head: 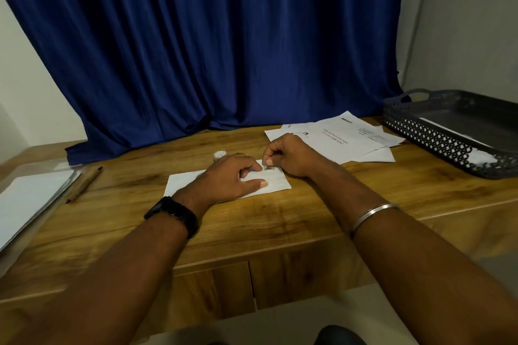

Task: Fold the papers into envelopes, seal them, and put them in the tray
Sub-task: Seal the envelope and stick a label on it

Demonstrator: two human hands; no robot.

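1. While the left hand (229,176) presses flat on the folded white envelope (276,183) on the tabletop (252,227), the right hand (288,155) pinches a small tape piece (266,167) at its far edge.
2. Loose papers (350,137) beyond carry upside-down print, partly legible: "Order products and more".
3. A dark perforated tray (437,134) stands at right.

Desk (252,227): wood-grain, smooth, low sheen. Folded paper (277,186) and far-right printed sheets (336,140): matt white paper. Curtain (210,50): blue cloth, pleated, matt. Tray (437,137), right: dark plastic, perforated lattice wall. Bangle (374,214): polished metal. Tape piece (267,167): slightly glossy.
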